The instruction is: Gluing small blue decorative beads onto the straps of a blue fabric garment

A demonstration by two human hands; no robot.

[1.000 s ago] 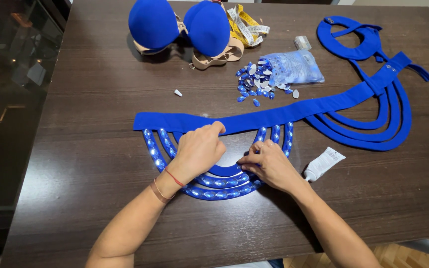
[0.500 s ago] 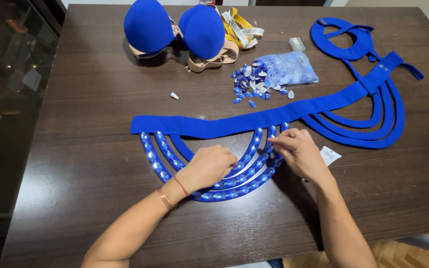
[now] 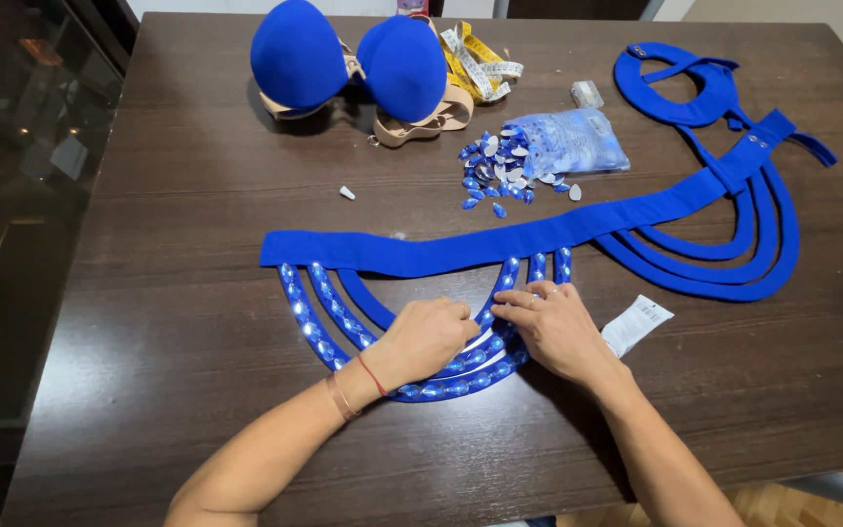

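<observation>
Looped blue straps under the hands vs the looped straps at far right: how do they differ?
The straps under the hands carry rows of shiny blue gems; the right-side straps are plain fabric. Left hand and right hand press on the near set; the far set lies untouched. Both hang in arcs from one blue band.

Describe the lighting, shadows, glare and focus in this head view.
Head view: even overhead light on the dark wooden table; soft shadows under the left hand, the right hand and the blue padded cups; small glints on the blue gems and the gem-studded straps; lamp reflections in the dark glass at left; focus sharp throughout.
</observation>
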